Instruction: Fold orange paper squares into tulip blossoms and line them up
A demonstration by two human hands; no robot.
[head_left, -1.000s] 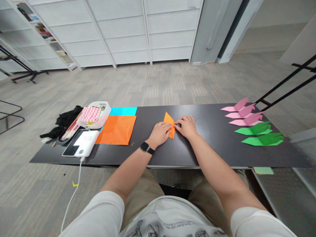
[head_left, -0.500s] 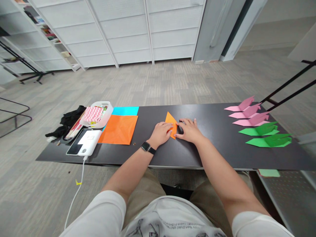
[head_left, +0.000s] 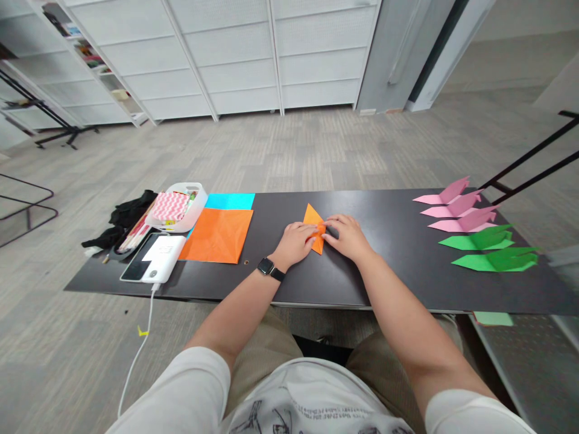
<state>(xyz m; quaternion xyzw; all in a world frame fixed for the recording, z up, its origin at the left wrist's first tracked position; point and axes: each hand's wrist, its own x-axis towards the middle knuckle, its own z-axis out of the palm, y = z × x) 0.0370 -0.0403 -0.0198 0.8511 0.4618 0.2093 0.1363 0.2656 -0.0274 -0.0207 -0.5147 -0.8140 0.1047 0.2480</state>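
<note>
A folded piece of orange origami paper (head_left: 312, 214) lies on the dark table between my hands, with one point toward the far side and another toward me. My left hand (head_left: 296, 242), a black watch (head_left: 266, 266) at its wrist, holds the paper down from the left, fingers and thumb closed on it. From the right, my right hand (head_left: 346, 236) pinches the paper's right edge near its middle. The fingers of both hands nearly meet and cover the central folds.
Flat orange sheets (head_left: 219, 236) and a cyan sheet (head_left: 230, 201) lie left, beside a white power bank (head_left: 165, 259), a plastic basket (head_left: 196, 208) and black cloth (head_left: 131, 210). Pink paper cranes (head_left: 452, 207) and green ones (head_left: 495, 260) line the right end.
My right hand's fingers have drawn together and moved slightly left onto the paper's edge, bending its right side inward. My left hand stays in place.
</note>
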